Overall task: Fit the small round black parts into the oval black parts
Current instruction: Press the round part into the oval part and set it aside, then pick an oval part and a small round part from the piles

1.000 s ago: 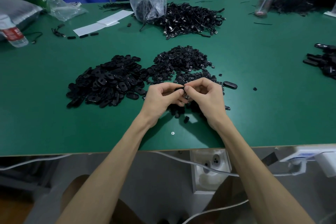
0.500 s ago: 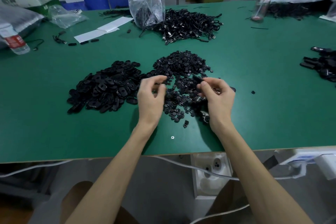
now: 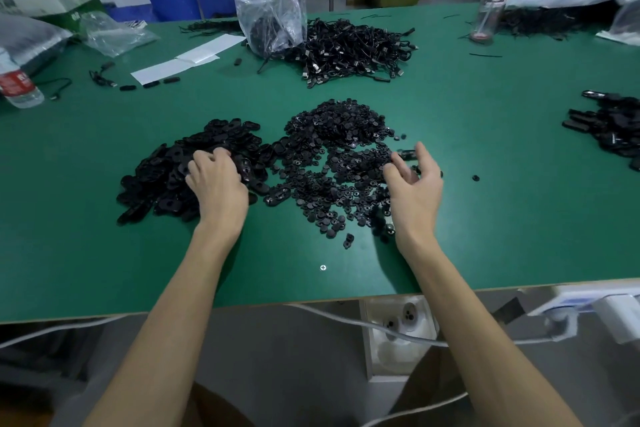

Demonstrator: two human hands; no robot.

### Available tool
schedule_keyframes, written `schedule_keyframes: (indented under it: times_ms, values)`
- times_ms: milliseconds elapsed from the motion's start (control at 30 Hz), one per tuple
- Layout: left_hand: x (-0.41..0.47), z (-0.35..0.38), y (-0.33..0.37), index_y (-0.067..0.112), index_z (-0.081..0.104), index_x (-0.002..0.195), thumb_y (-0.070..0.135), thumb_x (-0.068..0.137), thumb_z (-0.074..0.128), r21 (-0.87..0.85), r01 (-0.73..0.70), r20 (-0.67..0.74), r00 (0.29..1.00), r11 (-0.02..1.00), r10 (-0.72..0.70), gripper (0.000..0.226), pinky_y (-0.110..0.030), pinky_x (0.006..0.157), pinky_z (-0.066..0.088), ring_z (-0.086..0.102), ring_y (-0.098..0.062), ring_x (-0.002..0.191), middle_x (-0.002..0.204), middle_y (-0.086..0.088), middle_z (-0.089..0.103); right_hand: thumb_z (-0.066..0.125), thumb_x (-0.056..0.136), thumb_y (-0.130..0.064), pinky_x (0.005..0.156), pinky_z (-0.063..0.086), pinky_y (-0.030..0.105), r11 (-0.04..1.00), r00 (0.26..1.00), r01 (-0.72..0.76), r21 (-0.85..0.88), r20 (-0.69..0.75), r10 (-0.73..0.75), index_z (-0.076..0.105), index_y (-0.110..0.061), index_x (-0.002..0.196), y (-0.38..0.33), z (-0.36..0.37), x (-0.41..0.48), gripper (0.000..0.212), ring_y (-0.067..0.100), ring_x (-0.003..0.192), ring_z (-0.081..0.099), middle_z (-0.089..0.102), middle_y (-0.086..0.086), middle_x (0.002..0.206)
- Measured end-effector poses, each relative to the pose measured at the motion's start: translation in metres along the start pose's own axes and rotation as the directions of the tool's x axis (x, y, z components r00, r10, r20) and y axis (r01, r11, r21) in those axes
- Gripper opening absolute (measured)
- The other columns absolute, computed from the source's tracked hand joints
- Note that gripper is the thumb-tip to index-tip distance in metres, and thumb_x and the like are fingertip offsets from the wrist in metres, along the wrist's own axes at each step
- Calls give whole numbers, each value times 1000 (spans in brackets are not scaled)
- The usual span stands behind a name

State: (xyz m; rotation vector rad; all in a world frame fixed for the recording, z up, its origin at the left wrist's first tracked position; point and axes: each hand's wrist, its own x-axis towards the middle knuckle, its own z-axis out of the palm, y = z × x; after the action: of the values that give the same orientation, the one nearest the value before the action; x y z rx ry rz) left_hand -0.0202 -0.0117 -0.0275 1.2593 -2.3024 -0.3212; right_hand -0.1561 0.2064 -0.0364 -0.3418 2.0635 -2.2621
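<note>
Head view: hands have parted since before. Left hand (image 3: pixel 216 180) curls into the oval parts pile (image 3: pixel 180 170) (grasp hidden); right hand (image 3: pixel 414 184) hovers loosely spread over the round parts pile (image 3: pixel 336 156).

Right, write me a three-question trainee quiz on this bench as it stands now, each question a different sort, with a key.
1. True or false: the left hand rests on the pile of oval parts.
2. Multiple choice: the pile of small round parts lies (A) left of the oval pile, (B) right of the oval pile, (C) inside the clear plastic bag.
3. Fill in: the right hand is over the right edge of the round pile with its fingers ____.

Key
1. True
2. B
3. spread open; whether they hold a part cannot be told.
</note>
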Motion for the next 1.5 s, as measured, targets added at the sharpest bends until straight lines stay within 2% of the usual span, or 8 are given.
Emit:
schedule_keyframes:
  times_ms: [167,367,600,733,867,1033,1233,1500]
  values:
    - [-10,1,6,6,55,140,-5,96,67,-259,-93,-101,992,961,69,46,-25,91,42,52,-17,102,130,-13,48,70,96,-16,105,51,27,927,959,219,-305,240,-148,68,-16,133,-5,1,-4,37,4,115,62,61,-3,134]
    - [-10,-6,20,8,69,120,6,95,72,-353,-232,-226,961,907,158,25,5,82,33,51,-7,94,113,-6,59,75,92,-39,109,30,30,670,853,435,-602,513,-92,73,-22,126,-2,9,-5,38,16,134,37,61,-7,138]
    - [-19,-2,36,8,74,108,5,92,75,-479,-300,-208,952,825,226,16,-3,78,47,64,0,85,102,-4,67,76,93,-30,104,31,26,676,861,435,-595,495,-118,80,-20,105,1,11,-4,17,16,128,39,65,-6,129]
    - [-30,3,58,12,77,101,3,90,78,-817,-121,78,946,563,316,14,-29,70,61,76,-20,83,89,-6,77,76,92,-26,90,28,21,717,873,419,-557,464,-150,80,-20,100,-2,10,-3,11,21,120,48,70,-4,117]
    - [-45,15,71,2,75,108,7,95,74,-922,51,192,921,384,339,14,-34,64,63,77,-27,80,91,-14,77,76,93,-24,90,48,35,838,921,339,-428,334,-202,80,-20,98,-7,4,-5,8,16,99,64,75,-6,97]
    - [-49,20,66,4,74,113,11,99,70,-924,133,250,919,357,304,16,-25,45,49,67,-20,60,81,-4,71,76,93,-19,83,53,24,899,935,288,-329,297,-191,79,-18,100,-9,4,-9,8,0,84,67,75,-11,88]
    - [-50,21,66,3,67,129,-3,98,65,-925,156,274,905,346,324,31,-26,60,57,73,-21,76,98,-10,72,74,94,-19,87,55,29,893,920,316,-320,333,-206,78,-18,104,-10,4,-10,11,1,88,68,75,-13,91]
    - [-51,25,66,0,64,132,-7,94,69,-928,173,298,876,329,380,39,-26,69,61,79,-26,86,106,-12,76,75,93,-14,86,57,31,931,923,276,-240,335,-188,75,-17,102,-10,2,-10,10,6,89,70,76,-7,91]
